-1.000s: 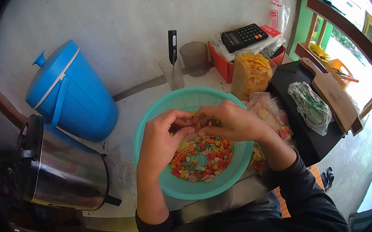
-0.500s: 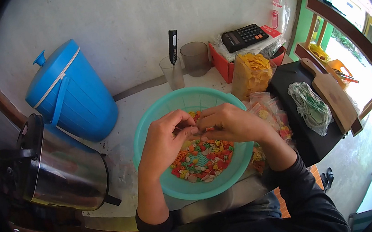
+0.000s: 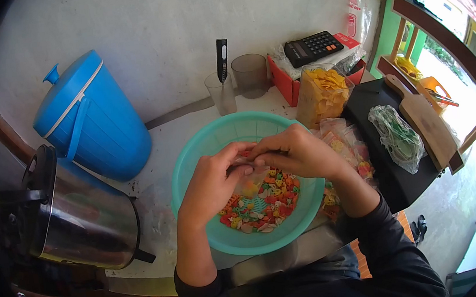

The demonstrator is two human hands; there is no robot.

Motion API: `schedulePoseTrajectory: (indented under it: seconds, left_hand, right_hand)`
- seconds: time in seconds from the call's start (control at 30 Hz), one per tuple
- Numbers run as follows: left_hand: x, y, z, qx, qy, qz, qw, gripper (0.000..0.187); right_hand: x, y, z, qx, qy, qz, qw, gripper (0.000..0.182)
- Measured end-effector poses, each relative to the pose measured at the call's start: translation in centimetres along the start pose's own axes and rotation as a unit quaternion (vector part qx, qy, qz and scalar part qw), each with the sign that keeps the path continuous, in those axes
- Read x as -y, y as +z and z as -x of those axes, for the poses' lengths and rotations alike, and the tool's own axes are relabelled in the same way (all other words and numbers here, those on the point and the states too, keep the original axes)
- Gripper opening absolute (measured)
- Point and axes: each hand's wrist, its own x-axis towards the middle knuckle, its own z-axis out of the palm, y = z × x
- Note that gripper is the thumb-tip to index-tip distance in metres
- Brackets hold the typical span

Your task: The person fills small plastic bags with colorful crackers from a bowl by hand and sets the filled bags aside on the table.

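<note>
My left hand (image 3: 212, 177) and my right hand (image 3: 293, 153) meet above a turquoise plastic basin (image 3: 186, 154), fingers pinched together. Between them hangs a small clear plastic bag (image 3: 249, 188), its top gripped by both hands and partly hidden by the fingers. Some colourful bits seem to show through the bag. Loose snack pieces (image 3: 262, 212) in red, orange, yellow, green and pale colours cover the basin's bottom. Right of the basin, beside my right forearm, lie several filled snack bags (image 3: 345, 143).
Left stand a blue cooler jug (image 3: 93, 123) and a steel pot with a black lid (image 3: 88, 216). Behind the basin are two cups (image 3: 250, 74), a lighter (image 3: 221, 60), a chip container (image 3: 325, 96) and a calculator (image 3: 313, 48). A cutting board (image 3: 429, 122) lies right.
The hands have shifted slightly, and the clear bag now shows hanging below the fingers. My right hand's fingers have drawn in closer at the bag's top.
</note>
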Motion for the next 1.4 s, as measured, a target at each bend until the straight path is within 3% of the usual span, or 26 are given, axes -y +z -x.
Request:
schedulePoseTrajectory:
  seconds: [0.17, 0.37, 0.47, 0.67, 0.77, 0.87, 0.97, 1.07, 1.17, 1.27, 1.37, 1.4]
  left_hand:
    - [-0.9, -0.9, 0.2, -0.026, -0.02, 0.012, 0.999, 0.038]
    - [-0.3, -0.2, -0.2, -0.057, 0.02, -0.015, 0.998, 0.036]
    - [-0.2, -0.1, -0.2, -0.053, 0.011, -0.021, 0.998, 0.038]
    - [-0.1, 0.0, -0.4, -0.037, -0.021, -0.038, 0.998, 0.043]
    - [-0.2, 0.3, -0.5, -0.049, -0.038, -0.042, 0.997, 0.048]
    - [0.4, 0.5, -0.4, -0.044, -0.019, -0.028, 0.998, 0.052]
    - [-0.2, 0.7, -0.3, -0.009, -0.033, -0.041, 0.999, 0.055]
    - [-1.0, 0.6, -0.3, 0.014, -0.06, -0.053, 0.997, 0.053]
    - [0.1, 0.7, -0.3, -0.006, -0.032, -0.059, 0.998, 0.062]
    - [0.0, 0.7, -0.3, -0.005, -0.045, -0.055, 0.997, 0.064]
    - [0.2, 0.9, -0.3, -0.018, -0.025, -0.05, 0.998, 0.065]
    - [-0.2, 0.8, -0.3, -0.013, -0.045, -0.05, 0.998, 0.065]
  right_hand:
    - [1.2, 0.7, -0.2, -0.107, 0.1, -0.131, 0.981, 0.021]
    - [-1.4, 0.2, -0.5, -0.067, 0.179, -0.195, 0.962, 0.027]
    - [-2.4, 0.9, -0.4, -0.063, 0.17, -0.288, 0.94, 0.023]
    - [-2.8, 0.8, 0.2, -0.039, 0.039, -0.214, 0.975, 0.025]
    - [-1.8, 1.0, 0.1, -0.068, 0.048, -0.188, 0.979, 0.021]
    - [-0.3, -0.1, -0.1, -0.046, 0.141, -0.125, 0.981, 0.016]
    - [0.0, -0.4, -0.4, -0.013, 0.174, -0.046, 0.984, 0.018]
    - [-0.5, 0.1, -0.3, -0.005, 0.172, -0.148, 0.974, 0.017]
    - [-2.2, 1.1, 0.1, -0.047, 0.026, -0.189, 0.98, 0.017]
    - [-1.4, 0.8, 0.2, -0.048, 0.021, -0.189, 0.981, 0.018]
    - [0.7, -0.5, 0.0, 0.045, 0.178, -0.186, 0.965, 0.018]
    - [0.7, -0.3, 0.0, 0.036, 0.152, -0.162, 0.974, 0.018]
